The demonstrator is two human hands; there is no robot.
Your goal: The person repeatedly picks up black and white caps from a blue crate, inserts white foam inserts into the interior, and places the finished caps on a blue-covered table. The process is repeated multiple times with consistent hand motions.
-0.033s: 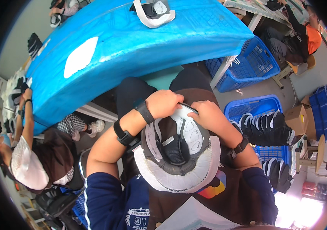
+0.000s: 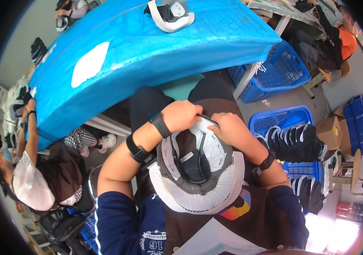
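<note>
On my lap rests a shoe upper (image 2: 198, 203), its pale, broad curved edge nearest my body. Its inside shows white panels with outlined shapes and a dark, padded mesh piece in the middle. My left hand (image 2: 183, 116) is closed on the far rim, thumb and fingers pinching the dark-edged white part. Close beside it, my right hand (image 2: 229, 127) pinches the same rim, its thumb over the inner side. The fingertips behind the rim are partly hidden.
Ahead stands a blue-covered table (image 2: 147, 59), carrying another upper (image 2: 174, 24) and a white sheet-like piece (image 2: 90, 63). To the right, a blue basket (image 2: 281, 114) holds several dark uppers; another basket (image 2: 281, 72) sits under the table corner. A co-worker (image 2: 34, 178) works at left.
</note>
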